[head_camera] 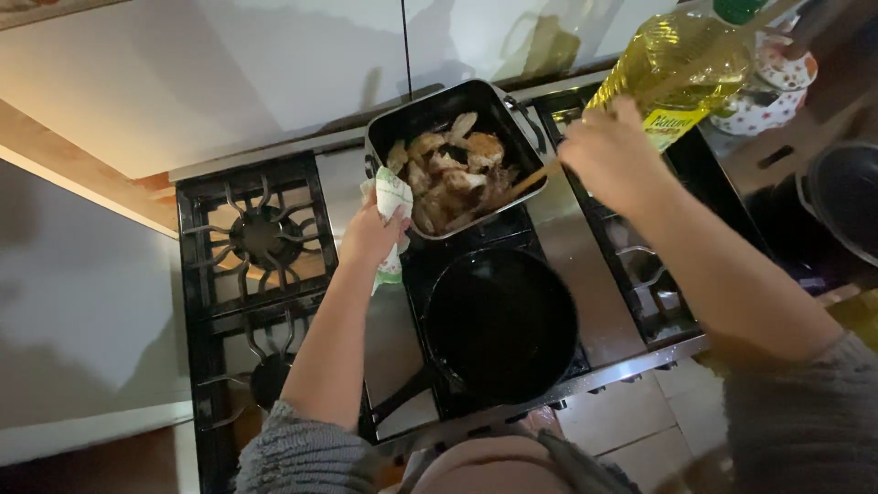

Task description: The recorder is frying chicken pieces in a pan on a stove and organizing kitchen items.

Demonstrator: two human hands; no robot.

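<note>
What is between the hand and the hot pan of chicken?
A folded white and green cloth sits between the left hand and the roasting pan rim. The right hand holds a wooden utensil reaching in unblocked.

Dark rectangular roasting pan, tilted, at the stove's back edge, middle burners, full of browned meat pieces. White-green cloth pressed against its left rim. Wooden utensil pokes in from the right.

Both hands closed in grips (arms outstretched)
</note>
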